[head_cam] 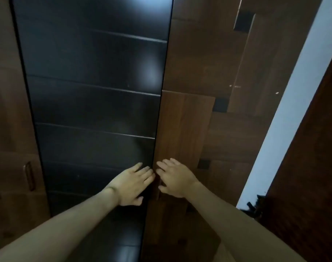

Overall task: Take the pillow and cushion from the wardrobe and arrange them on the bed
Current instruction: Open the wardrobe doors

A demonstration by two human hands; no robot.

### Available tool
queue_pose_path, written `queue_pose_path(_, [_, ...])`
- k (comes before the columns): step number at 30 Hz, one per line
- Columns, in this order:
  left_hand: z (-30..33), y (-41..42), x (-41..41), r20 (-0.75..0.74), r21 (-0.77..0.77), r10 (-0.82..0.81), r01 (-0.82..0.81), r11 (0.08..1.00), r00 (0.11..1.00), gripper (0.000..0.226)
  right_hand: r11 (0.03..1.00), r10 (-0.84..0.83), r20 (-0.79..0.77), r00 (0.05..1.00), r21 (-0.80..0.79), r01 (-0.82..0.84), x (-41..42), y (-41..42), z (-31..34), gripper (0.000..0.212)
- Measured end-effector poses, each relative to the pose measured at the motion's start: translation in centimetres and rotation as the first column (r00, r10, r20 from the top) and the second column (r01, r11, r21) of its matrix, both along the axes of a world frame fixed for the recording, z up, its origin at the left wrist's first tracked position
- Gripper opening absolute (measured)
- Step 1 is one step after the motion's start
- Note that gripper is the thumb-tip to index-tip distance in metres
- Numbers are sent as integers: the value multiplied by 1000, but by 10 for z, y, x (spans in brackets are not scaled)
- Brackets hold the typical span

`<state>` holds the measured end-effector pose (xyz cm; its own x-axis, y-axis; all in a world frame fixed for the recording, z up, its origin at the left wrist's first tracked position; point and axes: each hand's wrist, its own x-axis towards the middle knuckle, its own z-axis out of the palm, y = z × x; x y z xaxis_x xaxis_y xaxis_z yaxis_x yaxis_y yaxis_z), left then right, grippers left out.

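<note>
A tall wardrobe fills the view. Its glossy black door panel (93,91) is shut and meets a brown wooden door (182,125) at a vertical seam. My left hand (134,184) lies flat on the black panel, fingers apart, just left of the seam. On the other side of the seam, my right hand (175,177) rests spread on the wooden door, over a small dark handle that is mostly hidden. Both hands hold nothing. No pillow or cushion is in view.
Another brown wardrobe door with a metal handle (29,175) stands at the far left. A white wall strip (286,118) runs down the right side, with a dark wooden door (312,167) and its black latch (256,205) beyond it.
</note>
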<state>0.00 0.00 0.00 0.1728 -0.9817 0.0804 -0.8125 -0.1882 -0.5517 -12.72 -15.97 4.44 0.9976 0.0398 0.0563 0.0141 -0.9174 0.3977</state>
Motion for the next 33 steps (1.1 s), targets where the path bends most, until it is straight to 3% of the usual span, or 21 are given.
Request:
queue_pose_path(2, [-16, -6, 12, 7, 45, 36, -37, 998, 999, 86, 984, 58, -106, 993, -164, -75, 14, -1, -23, 64])
queue_pose_path(5, [-45, -16, 24, -39, 77, 101, -98, 992, 994, 86, 935, 7, -272, 962, -338, -102, 38, -2, -64, 72])
queue_pose_path(8, [-65, -25, 24, 0, 128, 145, -144, 981, 989, 82, 913, -40, -284, 958, -399, -80, 52, -8, -84, 72])
queue_pose_path(13, [-82, -27, 5, 52, 77, 225, -229, 970, 973, 86, 840, -91, -258, 962, -539, -66, 43, -6, -109, 68])
queue_pose_path(17, [-81, -15, -10, 69, 51, 215, -218, 975, 974, 88, 869, -128, -161, 979, -493, 33, 37, 10, -121, 71])
queue_pose_path(27, [-93, 50, -46, 17, 1, 163, -163, 987, 986, 89, 935, 68, -96, 993, -342, -97, -49, 24, -119, 78])
queue_pose_path(31, [-79, 80, -80, -6, 131, 251, -248, 960, 968, 90, 924, 7, -172, 985, -375, -72, -89, 50, -107, 64])
queue_pose_path(33, [-65, 95, -98, -49, 206, 306, -290, 935, 951, 87, 930, -111, -127, 986, -363, 58, -106, 68, -97, 60])
